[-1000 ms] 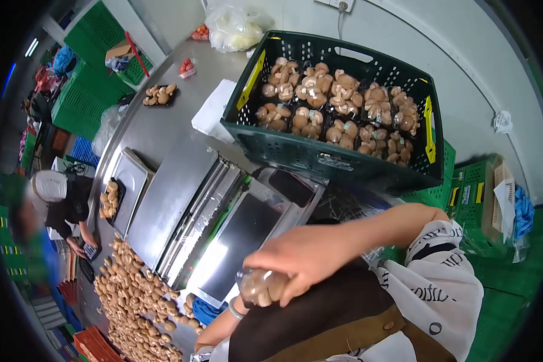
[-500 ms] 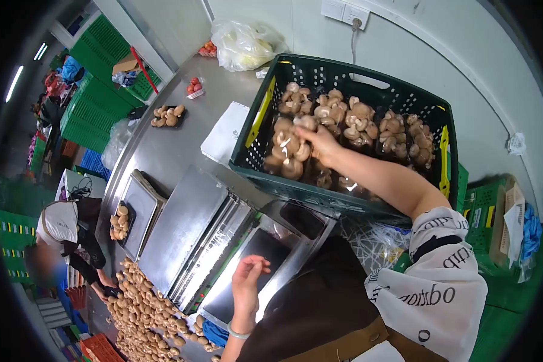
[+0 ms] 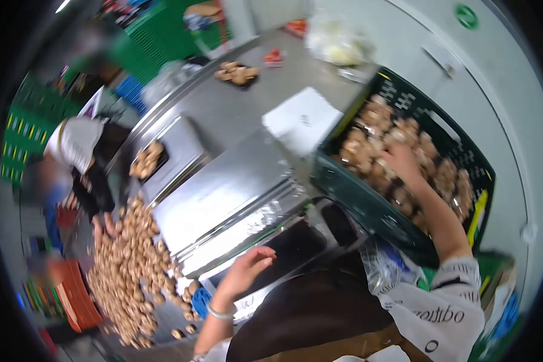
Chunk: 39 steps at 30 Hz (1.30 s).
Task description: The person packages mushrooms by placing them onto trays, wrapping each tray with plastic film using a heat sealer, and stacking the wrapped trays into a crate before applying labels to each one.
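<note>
My right hand (image 3: 402, 161) is inside the dark green crate (image 3: 368, 205), its fingers down among the packed mushrooms (image 3: 357, 149); blur and the packs hide what they touch. My left hand (image 3: 247, 270), with a bracelet at the wrist, hovers over the dark plate of the metal wrapping machine (image 3: 295, 244), fingers slightly curled and apart, holding nothing. A tray of mushrooms (image 3: 147, 161) rests on the scale (image 3: 184, 145) beyond the machine. Loose mushrooms (image 3: 123, 271) lie heaped at the lower left.
Across the steel table (image 3: 223, 111) are a white sheet (image 3: 301, 117), another mushroom tray (image 3: 236, 73), a small red pack (image 3: 273, 58) and a plastic bag (image 3: 341, 45). A co-worker (image 3: 81, 145) reaches into the heap. A red crate (image 3: 78, 295) stands at the lower left.
The view has swung left, so the crate appears farther right and more of the mushroom heap shows. My right hand remains in the crate. The co-worker's hands are now both visible at the heap.
</note>
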Tool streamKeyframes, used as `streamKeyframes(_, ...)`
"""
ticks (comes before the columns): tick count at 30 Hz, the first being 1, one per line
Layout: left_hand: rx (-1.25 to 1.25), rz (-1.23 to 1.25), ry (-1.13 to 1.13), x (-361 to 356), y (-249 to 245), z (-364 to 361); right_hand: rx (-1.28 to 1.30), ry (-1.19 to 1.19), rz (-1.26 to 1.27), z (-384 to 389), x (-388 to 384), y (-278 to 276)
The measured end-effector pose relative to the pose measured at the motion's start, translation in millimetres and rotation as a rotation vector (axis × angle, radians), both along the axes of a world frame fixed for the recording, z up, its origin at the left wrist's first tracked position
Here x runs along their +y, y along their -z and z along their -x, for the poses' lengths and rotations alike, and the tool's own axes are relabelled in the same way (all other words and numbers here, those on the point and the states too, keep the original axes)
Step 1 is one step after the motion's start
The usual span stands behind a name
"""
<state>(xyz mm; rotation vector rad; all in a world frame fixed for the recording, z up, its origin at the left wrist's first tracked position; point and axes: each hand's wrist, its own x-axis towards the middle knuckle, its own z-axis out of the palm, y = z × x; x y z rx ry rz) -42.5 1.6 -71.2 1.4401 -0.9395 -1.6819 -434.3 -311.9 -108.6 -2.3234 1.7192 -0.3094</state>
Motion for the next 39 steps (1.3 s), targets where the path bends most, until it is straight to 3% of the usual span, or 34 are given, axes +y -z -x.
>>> streamKeyframes(1,-0.184,0.124,0.115,-6,-10,-28,-0.079,0.010,0.063,-10,6,-17)
streamKeyframes(2,-0.241,0.061,0.119,-6,-12,-57,-0.279,0.083,-0.057,-25,7,-35)
streamKeyframes(3,-0.409,0.178,0.119,-12,-16,-89,-0.467,0.169,-0.191,-41,9,-54)
streamKeyframes(4,-0.300,0.075,-0.065,-17,-15,-122,-0.518,0.115,-0.153,-60,11,-67)
streamKeyframes(7,-0.320,0.262,-0.582,-39,5,-228,-0.661,-0.023,-0.060,-141,26,-101)
streamKeyframes(9,-0.668,0.231,-0.781,-54,35,-302,-0.642,-0.244,-0.106,-202,44,-107)
streamKeyframes(13,-0.687,0.172,-0.951,-68,131,-463,-0.417,-0.781,-0.210,-329,52,-75)
streamKeyframes(14,-0.619,0.128,-0.981,-75,132,-475,-0.444,-0.823,-0.264,-360,48,-59)
streamKeyframes(16,-0.479,0.034,-1.040,-89,125,-484,-0.450,-0.853,-0.411,-426,38,-35)
streamKeyframes(19,-0.440,0.006,-0.956,-107,112,-478,-0.534,-0.742,-0.617,-525,12,19)
streamKeyframes(21,-0.546,0.039,-0.890,-116,135,-498,-0.599,-0.690,-0.637,-583,-11,66)
streamKeyframes(23,-0.594,0.057,-0.856,-123,156,-508,-0.644,-0.497,-0.796,-631,-16,73)
streamKeyframes(27,-0.648,0.038,-0.879,-132,158,-488,-0.723,-0.484,-0.773,-688,-29,121)
streamKeyframes(29,-0.696,0.016,-0.869,-135,163,-482,-0.710,-0.533,-0.722,-691,-28,132)
streamKeyframes(30,-0.962,0.123,-0.855,-134,201,-494,-0.665,-0.566,-0.669,-689,-30,135)
streamKeyframes(33,-0.748,0.145,-0.892,-131,160,-453,-0.629,-0.582,-0.594,-665,-28,121)
streamKeyframes(37,-0.711,0.212,-0.885,-109,135,-403,-0.746,-0.531,-0.564,-599,1,72)
streamKeyframes(39,-0.649,0.161,-0.839,-92,86,-352,-0.782,-0.517,-0.651,-555,18,49)
